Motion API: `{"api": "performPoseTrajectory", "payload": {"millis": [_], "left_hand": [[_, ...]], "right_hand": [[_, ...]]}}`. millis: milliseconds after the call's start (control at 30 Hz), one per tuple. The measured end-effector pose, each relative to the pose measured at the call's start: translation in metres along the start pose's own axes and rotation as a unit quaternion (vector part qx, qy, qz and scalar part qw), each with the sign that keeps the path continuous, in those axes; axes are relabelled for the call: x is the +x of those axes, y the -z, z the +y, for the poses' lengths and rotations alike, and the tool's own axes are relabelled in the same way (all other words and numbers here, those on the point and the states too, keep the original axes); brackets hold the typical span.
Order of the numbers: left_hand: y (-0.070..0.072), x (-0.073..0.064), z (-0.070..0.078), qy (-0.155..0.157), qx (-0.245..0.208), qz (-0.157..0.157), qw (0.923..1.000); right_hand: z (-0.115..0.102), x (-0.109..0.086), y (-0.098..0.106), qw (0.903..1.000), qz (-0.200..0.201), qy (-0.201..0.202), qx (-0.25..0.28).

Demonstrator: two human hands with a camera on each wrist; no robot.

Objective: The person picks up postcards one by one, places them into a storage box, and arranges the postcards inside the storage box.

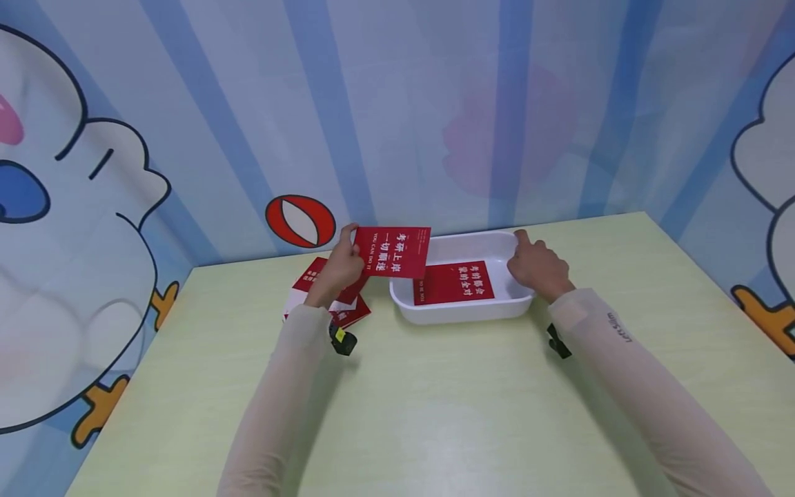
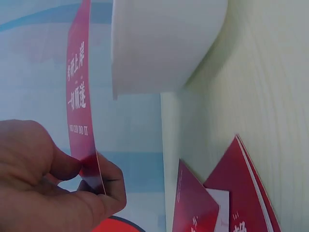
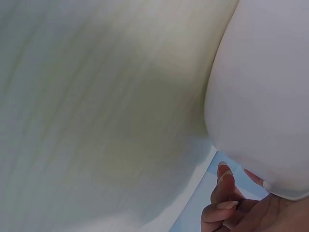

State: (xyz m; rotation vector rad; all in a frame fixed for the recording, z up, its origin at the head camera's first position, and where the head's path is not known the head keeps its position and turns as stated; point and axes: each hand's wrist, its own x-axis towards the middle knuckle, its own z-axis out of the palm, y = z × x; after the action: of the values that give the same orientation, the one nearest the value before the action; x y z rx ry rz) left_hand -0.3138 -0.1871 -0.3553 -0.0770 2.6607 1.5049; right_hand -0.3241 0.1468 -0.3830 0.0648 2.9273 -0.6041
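Observation:
In the head view my left hand (image 1: 340, 266) pinches a red card (image 1: 393, 252) with white lettering by its end. The card is held above the left end of a white plastic bin (image 1: 462, 312). Inside the bin lies another red card (image 1: 456, 283). With thumb and fingers, my right hand (image 1: 539, 266) grips the bin's right end at the rim. The left wrist view shows the thumb and curled fingers of the left hand (image 2: 63, 188) on the upright card (image 2: 78, 96). Partly hidden under the left forearm are several loose red and white cards (image 1: 355, 314).
A pale wood-grain table (image 1: 435, 400) carries everything. Behind it hangs a blue striped cartoon backdrop (image 1: 410, 124), close to the table's far edge. The bin stands near that edge.

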Motion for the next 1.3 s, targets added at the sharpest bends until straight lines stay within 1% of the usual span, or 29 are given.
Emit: {"api": "performPoseTrajectory", "payload": {"millis": [167, 433, 800, 933, 1033, 1167, 1300], "left_hand": [[-0.004, -0.002, 0.005, 0.003, -0.016, 0.008, 0.9998], [-0.009, -0.001, 0.008, 0.011, -0.058, 0.015, 0.9982], [-0.017, -0.005, 0.014, 0.007, -0.059, 0.020, 0.9980], [-0.021, -0.005, 0.014, 0.005, -0.069, 0.012, 0.9975], [-0.025, -0.005, 0.014, -0.003, -0.078, 0.006, 0.9969], [-0.029, -0.006, 0.016, -0.015, -0.080, -0.002, 0.9967], [-0.033, -0.008, 0.020, -0.015, -0.076, -0.011, 0.9969]], "right_hand": [[0.000, -0.001, 0.001, 1.0000, 0.000, -0.001, -0.003], [0.002, -0.001, 0.002, 1.0000, 0.004, -0.005, -0.005], [0.003, 0.002, 0.000, 0.9998, 0.015, -0.001, -0.009], [0.004, 0.002, -0.001, 0.9997, 0.019, 0.004, -0.011], [0.003, 0.002, -0.001, 0.9998, 0.019, 0.005, -0.008], [0.001, 0.001, -0.001, 0.9999, 0.016, 0.002, -0.004], [0.000, 0.001, -0.002, 0.9999, 0.014, -0.002, -0.004]]}}
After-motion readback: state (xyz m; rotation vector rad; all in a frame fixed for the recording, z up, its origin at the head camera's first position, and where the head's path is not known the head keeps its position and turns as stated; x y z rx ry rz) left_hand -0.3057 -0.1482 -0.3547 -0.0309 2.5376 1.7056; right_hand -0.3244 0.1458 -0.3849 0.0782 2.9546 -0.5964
